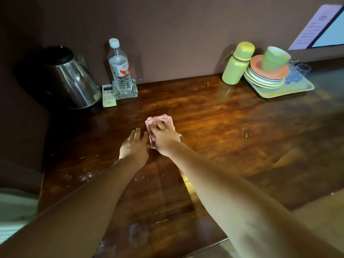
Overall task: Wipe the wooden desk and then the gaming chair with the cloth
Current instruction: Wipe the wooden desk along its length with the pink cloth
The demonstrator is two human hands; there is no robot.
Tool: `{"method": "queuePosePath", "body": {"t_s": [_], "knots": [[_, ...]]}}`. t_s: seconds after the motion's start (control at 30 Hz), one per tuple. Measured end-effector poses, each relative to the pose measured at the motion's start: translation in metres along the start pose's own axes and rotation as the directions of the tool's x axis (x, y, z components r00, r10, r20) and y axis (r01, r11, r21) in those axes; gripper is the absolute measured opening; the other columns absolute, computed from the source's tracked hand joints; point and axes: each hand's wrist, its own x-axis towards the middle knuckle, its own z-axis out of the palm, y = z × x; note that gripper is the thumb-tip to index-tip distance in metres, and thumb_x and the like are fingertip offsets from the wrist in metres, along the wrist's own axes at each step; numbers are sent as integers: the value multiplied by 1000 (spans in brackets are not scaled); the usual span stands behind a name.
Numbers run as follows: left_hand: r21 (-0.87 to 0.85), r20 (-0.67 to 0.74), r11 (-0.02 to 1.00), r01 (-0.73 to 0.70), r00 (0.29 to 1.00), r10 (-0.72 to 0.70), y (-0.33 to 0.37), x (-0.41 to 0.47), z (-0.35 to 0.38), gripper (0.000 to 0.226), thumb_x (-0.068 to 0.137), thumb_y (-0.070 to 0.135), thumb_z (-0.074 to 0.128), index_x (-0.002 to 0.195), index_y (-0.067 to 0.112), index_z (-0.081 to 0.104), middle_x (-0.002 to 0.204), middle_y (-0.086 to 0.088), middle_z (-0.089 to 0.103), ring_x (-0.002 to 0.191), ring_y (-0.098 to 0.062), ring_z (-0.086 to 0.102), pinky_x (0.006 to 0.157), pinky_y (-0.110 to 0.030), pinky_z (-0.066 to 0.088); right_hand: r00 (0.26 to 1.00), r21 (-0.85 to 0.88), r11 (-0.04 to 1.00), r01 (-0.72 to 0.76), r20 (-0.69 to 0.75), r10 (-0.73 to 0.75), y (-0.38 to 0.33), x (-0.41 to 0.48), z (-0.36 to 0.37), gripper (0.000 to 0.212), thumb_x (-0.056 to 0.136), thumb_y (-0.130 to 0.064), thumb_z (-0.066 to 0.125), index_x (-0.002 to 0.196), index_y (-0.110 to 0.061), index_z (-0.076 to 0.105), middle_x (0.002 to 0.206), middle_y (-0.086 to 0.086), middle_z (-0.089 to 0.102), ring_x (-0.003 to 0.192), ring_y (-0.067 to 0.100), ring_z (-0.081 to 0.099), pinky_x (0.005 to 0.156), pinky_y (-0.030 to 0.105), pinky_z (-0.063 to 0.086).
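My right hand (163, 136) lies flat on the pink cloth (161, 119), fingers spread and pressing it down, not curled round it. My left hand (134, 146) rests open on the bare wood just beside it, fingers straight, holding nothing. Both are at mid-frame on the wooden desk (232, 131).

The desk is hard and glossy, probably slick under the cloth. I judge the pale smears at the lower left of the frame will need firmer pressure. The gaming chair is not in view.

The cloth is small, soft and limp, bunched at its far edge. I reckon it weighs almost nothing and will crumple unless my palm bears on its middle, so a flat press there is the hold.

The sheet (314, 27) at upper right carries printed lines too blurred to read. The water bottle (120, 67) at upper left has a label with red characters I cannot make out. The white remote (108, 95) beside it has a small illegible mark.
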Motion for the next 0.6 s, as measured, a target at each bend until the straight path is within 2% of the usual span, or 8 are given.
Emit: {"method": "queuePosePath", "body": {"t_s": [0.07, 0.1, 0.17, 0.2, 0.3, 0.4, 0.5, 0.6], "knots": [[23, 15, 1000, 2, 1000, -2, 2, -4, -6, 62, 110, 34, 47, 166, 27, 21, 174, -6, 11, 160, -26, 14, 122, -44, 33, 1000, 1, 1000, 8, -18, -8, -3, -1, 2, 83, 99, -40, 65, 165, -20, 18, 166, 10, 26, 153, 30, 19, 119, 42, 32], [33, 3, 999, -4, 1000, 4, 4, -8, -10, 58, 109, 32, 49, 163, 27, 29, 170, -8, 20, 156, -28, 23, 118, -43, 37, 1000, -8, 1000, -2, -21, 2, -4, -7, 5, 83, 99, -37, 65, 165, -22, 18, 165, 10, 28, 152, 30, 20, 118, 43, 33], [46, -54, 999, -23, 998, 25, 7, -21, -14, 47, 104, 26, 53, 151, 27, 47, 150, -7, 39, 138, -28, 40, 106, -42, 44, 1000, -26, 999, -27, 6, 27, -10, -26, 10, 89, 96, -32, 69, 165, -22, 15, 163, 10, 28, 152, 31, 21, 118, 46, 37], [41, -80, 999, -30, 996, 33, 8, -30, -15, 43, 103, 23, 53, 146, 27, 52, 141, -6, 43, 131, -27, 43, 102, -41, 45, 999, -34, 999, -29, 27, 30, -11, -41, 13, 95, 93, -31, 72, 166, -21, 13, 165, 10, 25, 154, 32, 19, 119, 48, 40], [-17, -72, 999, -33, 997, 31, 11, -54, -14, 46, 102, 19, 52, 147, 27, 53, 140, -3, 44, 131, -26, 44, 104, -40, 44, 999, -109, 994, 32, 6, -31, -18, -90, 26, 104, 87, -24, 78, 166, -15, 11, 163, 12, 28, 152, 33, 24, 121, 46, 37], [-33, -36, 999, -38, 999, 37, 13, -71, -17, 46, 101, 16, 52, 146, 23, 54, 147, -2, 45, 136, -26, 44, 109, -40, 43, 999, -46, 998, 48, -1, -48, -21, -119, 29, 93, 91, -21, 74, 165, -13, 17, 163, 12, 31, 153, 33, 27, 123, 45, 33], [32, -49, 998, -46, 998, 48, 13, -85, -14, 44, 95, 17, 59, 139, 22, 59, 143, -1, 46, 134, -25, 43, 108, -40, 43, 995, -130, 988, 88, 62, -80, -18, -111, 13, 97, 94, -32, 71, 167, -16, 9, 168, 12, 21, 156, 34, 17, 122, 49, 33], [141, -94, 989, -51, 993, 64, 17, -93, -5, 45, 89, 23, 65, 134, 25, 60, 136, 2, 46, 131, -23, 40, 105, -40, 42, 999, -92, 995, 41, 21, -39, -16, -89, 6, 84, 101, -40, 64, 166, -19, 15, 168, 10, 22, 156, 31, 16, 120, 47, 32]]}}
